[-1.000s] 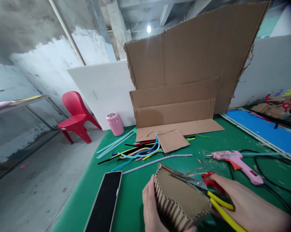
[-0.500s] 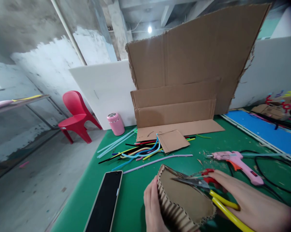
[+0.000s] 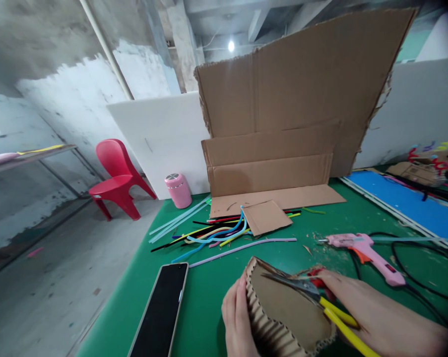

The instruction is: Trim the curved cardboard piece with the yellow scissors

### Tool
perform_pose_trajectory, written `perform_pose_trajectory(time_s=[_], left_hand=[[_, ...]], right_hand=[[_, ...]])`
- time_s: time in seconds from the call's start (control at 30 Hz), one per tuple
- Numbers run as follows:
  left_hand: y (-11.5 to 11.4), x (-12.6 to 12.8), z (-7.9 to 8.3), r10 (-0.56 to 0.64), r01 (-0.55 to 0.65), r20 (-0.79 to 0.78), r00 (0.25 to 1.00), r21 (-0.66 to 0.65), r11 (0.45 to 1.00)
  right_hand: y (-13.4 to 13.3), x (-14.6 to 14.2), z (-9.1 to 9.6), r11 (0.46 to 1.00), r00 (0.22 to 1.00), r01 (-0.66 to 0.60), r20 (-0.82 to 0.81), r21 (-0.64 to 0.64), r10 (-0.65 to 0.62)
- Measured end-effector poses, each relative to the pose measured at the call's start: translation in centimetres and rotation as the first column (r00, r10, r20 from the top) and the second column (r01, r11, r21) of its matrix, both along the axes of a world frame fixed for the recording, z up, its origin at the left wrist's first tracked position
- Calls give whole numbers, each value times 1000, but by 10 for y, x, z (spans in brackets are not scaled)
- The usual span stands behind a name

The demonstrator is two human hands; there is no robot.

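Note:
My left hand grips the left side of a rounded piece of corrugated cardboard with a ridged edge, held just above the green table. My right hand is closed on scissors with red and yellow handles. The scissor blades lie across the top edge of the cardboard piece, nearly together. A thin cardboard sliver curls at the blades.
A black phone lies to the left. Coloured pipe cleaners, a small cardboard square and a pink glue gun with black cable sit beyond. Big cardboard sheets stand at the back, beside a pink cup. A red chair stands on the floor.
The scissor blades opened and then came nearly together along the cardboard's top edge. Both hands and the cardboard piece shifted slightly down and to the right.

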State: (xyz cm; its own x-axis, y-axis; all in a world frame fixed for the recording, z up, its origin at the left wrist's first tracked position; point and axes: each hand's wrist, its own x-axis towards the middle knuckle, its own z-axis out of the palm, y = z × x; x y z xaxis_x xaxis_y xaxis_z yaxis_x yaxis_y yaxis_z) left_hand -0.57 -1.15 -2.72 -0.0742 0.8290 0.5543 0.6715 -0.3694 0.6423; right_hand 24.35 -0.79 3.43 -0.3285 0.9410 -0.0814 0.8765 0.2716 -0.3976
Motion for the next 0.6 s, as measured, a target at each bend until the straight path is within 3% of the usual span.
perform_pose_trajectory(time_s=[0.3,0.6], left_hand=[[1,4,1,90,-89,15,996,-49,995],[2,0,-3,44,-39,86,995,-69,997]], right_hand=[[1,-2,-3,998,999,15,-44,-54,-17],[6,-6,0,992,998,-17,-68,-125,9]])
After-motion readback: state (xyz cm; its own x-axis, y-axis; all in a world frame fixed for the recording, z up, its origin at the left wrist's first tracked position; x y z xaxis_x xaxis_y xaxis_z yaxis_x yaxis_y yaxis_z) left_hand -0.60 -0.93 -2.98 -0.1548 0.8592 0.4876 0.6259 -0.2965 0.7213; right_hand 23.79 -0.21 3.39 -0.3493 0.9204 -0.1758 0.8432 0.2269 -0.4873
